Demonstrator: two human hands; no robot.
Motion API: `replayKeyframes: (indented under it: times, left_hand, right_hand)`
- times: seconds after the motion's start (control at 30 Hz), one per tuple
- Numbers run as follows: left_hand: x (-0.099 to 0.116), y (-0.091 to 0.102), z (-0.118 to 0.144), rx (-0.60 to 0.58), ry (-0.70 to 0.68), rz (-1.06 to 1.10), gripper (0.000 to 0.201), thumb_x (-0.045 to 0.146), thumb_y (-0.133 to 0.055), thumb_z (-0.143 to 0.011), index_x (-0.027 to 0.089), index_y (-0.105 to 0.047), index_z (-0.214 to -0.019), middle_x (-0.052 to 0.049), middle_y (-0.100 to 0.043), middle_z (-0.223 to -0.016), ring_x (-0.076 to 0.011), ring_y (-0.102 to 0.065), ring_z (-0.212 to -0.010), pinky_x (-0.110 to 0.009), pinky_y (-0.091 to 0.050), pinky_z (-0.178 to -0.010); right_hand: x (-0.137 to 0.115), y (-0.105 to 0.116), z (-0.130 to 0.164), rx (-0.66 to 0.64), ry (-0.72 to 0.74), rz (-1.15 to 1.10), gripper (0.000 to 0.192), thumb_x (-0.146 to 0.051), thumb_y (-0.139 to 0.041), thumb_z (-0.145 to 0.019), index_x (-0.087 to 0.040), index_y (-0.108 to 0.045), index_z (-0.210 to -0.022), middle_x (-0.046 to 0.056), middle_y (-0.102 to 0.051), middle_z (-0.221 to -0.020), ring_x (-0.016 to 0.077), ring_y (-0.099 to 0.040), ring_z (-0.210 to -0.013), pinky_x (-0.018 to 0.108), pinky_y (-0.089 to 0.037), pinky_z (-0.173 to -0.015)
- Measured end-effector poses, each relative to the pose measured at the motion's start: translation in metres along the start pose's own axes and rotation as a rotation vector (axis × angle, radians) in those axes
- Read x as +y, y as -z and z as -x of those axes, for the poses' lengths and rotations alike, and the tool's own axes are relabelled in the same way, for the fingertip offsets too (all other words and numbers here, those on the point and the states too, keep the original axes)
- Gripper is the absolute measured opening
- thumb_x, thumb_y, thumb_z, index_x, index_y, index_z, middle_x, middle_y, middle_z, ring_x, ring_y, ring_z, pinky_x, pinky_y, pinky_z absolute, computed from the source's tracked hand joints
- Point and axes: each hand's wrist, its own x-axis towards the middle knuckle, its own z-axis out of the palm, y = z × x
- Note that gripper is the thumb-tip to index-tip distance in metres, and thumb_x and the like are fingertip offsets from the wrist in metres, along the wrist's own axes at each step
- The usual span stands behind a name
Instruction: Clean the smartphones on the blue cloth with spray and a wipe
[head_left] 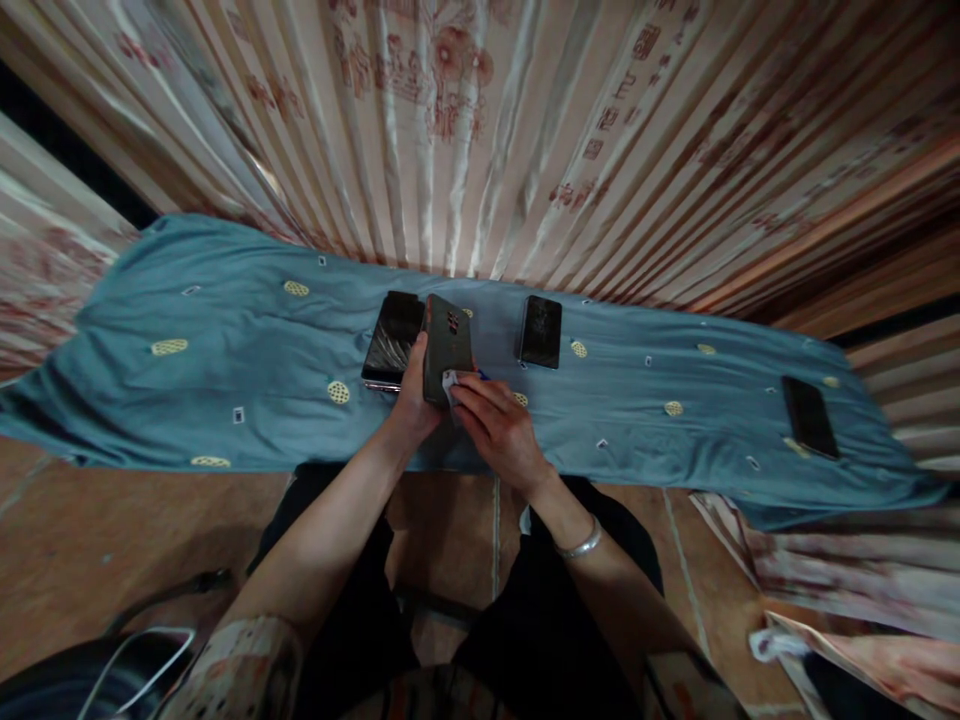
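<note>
In the head view my left hand [417, 390] is closed round the left side of a dark smartphone [448, 345], its back with the camera lenses turned up toward me. My right hand [499, 425] pinches a small whitish cloth or tissue [450, 382] against the phone's lower right edge. A bit of something blue and orange shows by the right fingertips, too small to name. Just left of the held phone, a black glossy phone [391, 338] lies on the cloth-covered table, seemingly stacked on another; the held phone and left hand partly cover it.
A blue cloth [270, 370] with yellow pineapple prints covers the long table. Another dark phone [541, 331] lies right of my hands, and one more phone [809, 416] near the right end. A pleated curtain [465, 150] hangs behind. A dark round object with a white cable [142, 650] stands at lower left.
</note>
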Motion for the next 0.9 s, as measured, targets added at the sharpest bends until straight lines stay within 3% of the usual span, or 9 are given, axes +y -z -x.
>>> replayKeyframes:
  times: [0.27, 0.4, 0.6, 0.73, 0.9]
  left_hand:
    - [0.009, 0.002, 0.003, -0.033, -0.036, 0.028, 0.057, 0.06, -0.041, -0.102, 0.015, -0.074, -0.094, -0.008, -0.078, -0.078, -0.0193, -0.073, -0.072, -0.028, -0.06, -0.068]
    - [0.007, 0.002, 0.006, -0.068, -0.038, 0.028, 0.055, 0.057, -0.042, -0.103, 0.014, -0.074, -0.093, -0.007, -0.078, -0.078, -0.0178, -0.072, -0.071, -0.029, -0.06, -0.073]
    - [0.001, 0.004, 0.007, -0.079, -0.031, 0.038, 0.042, 0.053, -0.055, -0.098, 0.016, -0.074, -0.097, -0.006, -0.078, -0.086, -0.0217, -0.075, -0.088, -0.032, -0.06, -0.084]
    - [-0.002, 0.001, 0.011, -0.088, 0.006, 0.076, 0.039, 0.047, -0.051, -0.101, 0.015, -0.073, -0.095, -0.005, -0.077, -0.083, -0.0207, -0.076, -0.09, -0.031, -0.061, -0.088]
    - [-0.004, -0.007, 0.02, -0.093, 0.05, 0.058, 0.041, 0.04, -0.044, -0.106, 0.013, -0.074, -0.108, -0.006, -0.08, -0.088, -0.0181, -0.077, -0.089, -0.028, -0.061, -0.086]
  right_hand:
    - [0.009, -0.001, 0.003, 0.009, -0.038, -0.031, 0.032, -0.025, -0.055, -0.106, -0.027, -0.071, -0.134, 0.009, -0.075, -0.13, 0.0225, -0.07, -0.12, 0.042, -0.058, -0.105]
    - [0.013, -0.002, 0.004, 0.015, -0.081, -0.096, 0.032, -0.026, -0.054, -0.106, -0.029, -0.071, -0.133, 0.006, -0.074, -0.132, 0.0203, -0.07, -0.12, 0.039, -0.058, -0.106]
    - [0.021, -0.005, 0.002, 0.093, -0.155, -0.111, 0.031, -0.027, -0.053, -0.105, -0.029, -0.074, -0.128, 0.006, -0.076, -0.129, 0.0203, -0.071, -0.117, 0.039, -0.059, -0.103]
    - [0.024, -0.006, 0.001, 0.13, -0.21, -0.107, 0.032, -0.025, -0.054, -0.103, -0.027, -0.076, -0.126, 0.008, -0.076, -0.129, 0.0216, -0.071, -0.116, 0.04, -0.058, -0.105]
    - [0.03, -0.009, -0.001, 0.174, -0.373, -0.233, 0.029, -0.024, -0.06, -0.096, -0.031, -0.08, -0.115, 0.003, -0.077, -0.127, 0.0209, -0.071, -0.12, 0.039, -0.056, -0.109]
